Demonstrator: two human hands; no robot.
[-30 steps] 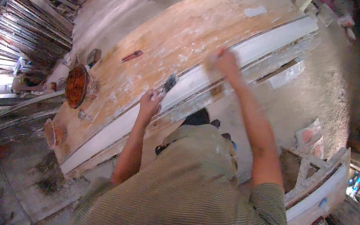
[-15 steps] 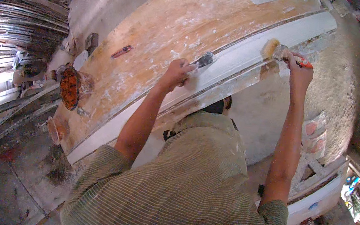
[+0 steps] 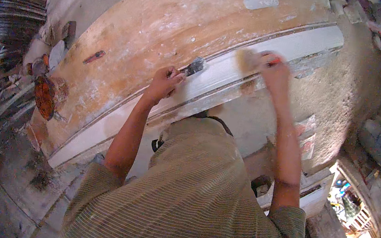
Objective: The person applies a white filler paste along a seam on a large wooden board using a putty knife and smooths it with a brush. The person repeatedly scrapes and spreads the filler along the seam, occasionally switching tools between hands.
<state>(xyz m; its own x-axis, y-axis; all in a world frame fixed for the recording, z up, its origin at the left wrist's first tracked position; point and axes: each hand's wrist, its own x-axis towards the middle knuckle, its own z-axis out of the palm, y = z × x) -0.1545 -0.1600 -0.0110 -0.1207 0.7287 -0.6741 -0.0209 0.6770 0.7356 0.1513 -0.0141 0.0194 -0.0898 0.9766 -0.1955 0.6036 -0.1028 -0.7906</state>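
A long white plaster-like strip lies at a slant along the near edge of a worn wooden tabletop. My right hand is closed round the red handle of a paintbrush, blurred by motion. The brush's pale bristles are at the white strip, right of its middle. In my left hand is a putty knife, its grey, smeared blade pointing up and right over the strip's far edge. The fingers hide most of its handle.
A round container with an orange inside stands at the table's left end. A small red tool and a pale flat piece lie on the tabletop. Long thin strips are stacked far left. A bright opening shows at lower right.
The paintbrush in my right hand has moved left along the white strip. The whole view has shifted too. My left hand keeps hold of the putty knife in nearly the same place.
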